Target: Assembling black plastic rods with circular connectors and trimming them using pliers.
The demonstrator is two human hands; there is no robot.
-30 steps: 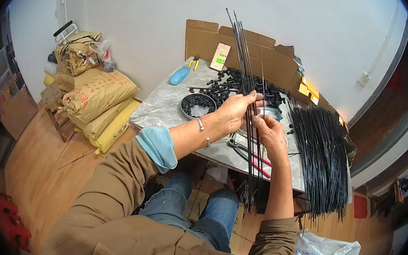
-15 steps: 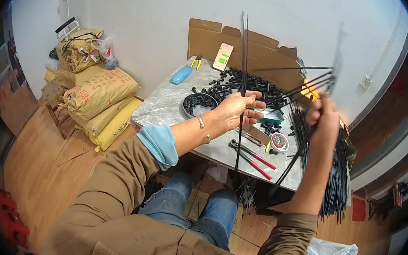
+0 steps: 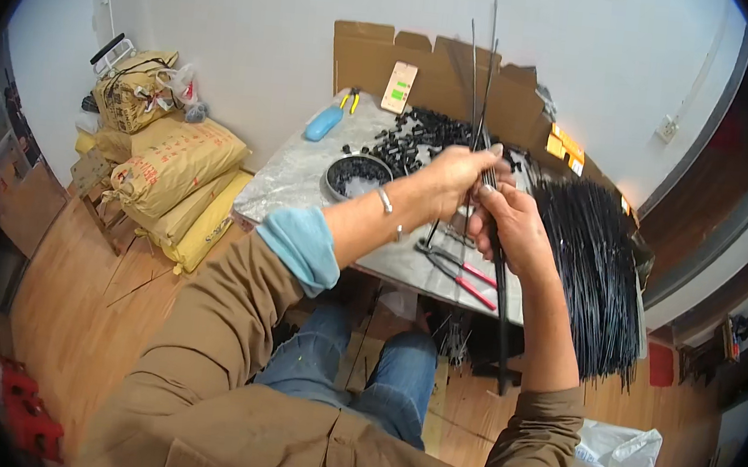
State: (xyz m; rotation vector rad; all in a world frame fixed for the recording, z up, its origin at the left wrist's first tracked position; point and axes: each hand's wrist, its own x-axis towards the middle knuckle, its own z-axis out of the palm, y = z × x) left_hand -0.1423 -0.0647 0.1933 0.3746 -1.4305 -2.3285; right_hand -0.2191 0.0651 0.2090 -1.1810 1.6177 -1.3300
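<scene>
Over the front of the table, my left hand (image 3: 462, 181) and my right hand (image 3: 516, 227) are close together, both closed around thin black rods (image 3: 500, 313). The rods stand nearly upright, their thin ends rising above my fingers and the thicker bunch hanging below my right hand past the table edge. Some fingertips are hidden behind the hands and rods. Beneath my hands on the table lie pincers with red handles (image 3: 475, 292). A round metal bowl (image 3: 329, 175) of small black parts sits left of my left hand.
A large pile of black rods (image 3: 591, 272) covers the right side. Behind are loose black plastic parts (image 3: 428, 135), a phone (image 3: 398, 87) and a cardboard screen (image 3: 365, 44). Yellow-handled cutters (image 3: 351, 99) lie by a blue case (image 3: 323, 123). Stuffed sacks (image 3: 182, 166) stand left.
My right hand has swung left and inward with its rods, meeting my left hand. The rods, spread apart and blurred before, now stand gathered together. My left hand's fingers have closed.
</scene>
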